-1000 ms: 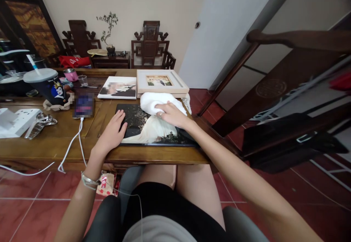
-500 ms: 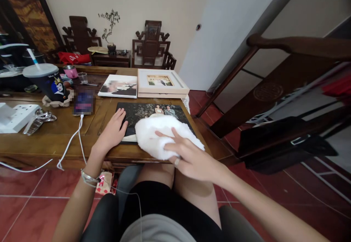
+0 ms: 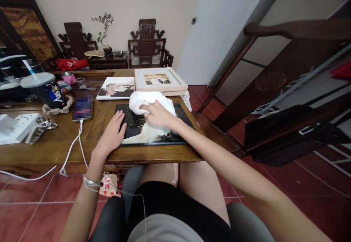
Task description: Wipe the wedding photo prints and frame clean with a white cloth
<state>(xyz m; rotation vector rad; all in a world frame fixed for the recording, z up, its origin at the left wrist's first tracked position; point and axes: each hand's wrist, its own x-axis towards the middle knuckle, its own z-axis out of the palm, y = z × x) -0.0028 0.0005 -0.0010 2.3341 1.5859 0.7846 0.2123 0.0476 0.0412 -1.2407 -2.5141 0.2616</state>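
Observation:
A dark glossy photo panel (image 3: 164, 134) lies flat on the wooden table (image 3: 55, 139) in front of me. My left hand (image 3: 112, 134) rests flat on the panel's left edge, fingers spread. My right hand (image 3: 157, 114) presses a white fluffy cloth (image 3: 142, 100) onto the panel's far part, fingers curled over it. The cloth covers the top of the picture.
Behind the panel lie a white-framed photo (image 3: 160, 81) and an unframed print (image 3: 116, 87). At left are a phone (image 3: 82, 107) on a white cable, a lidded cup with straw (image 3: 45, 88) and a power strip (image 3: 19, 123). Dark wooden furniture stands to the right.
My right hand swept the cloth from the panel's far right down to its near edge, then back up to the far middle. The left hand stayed put.

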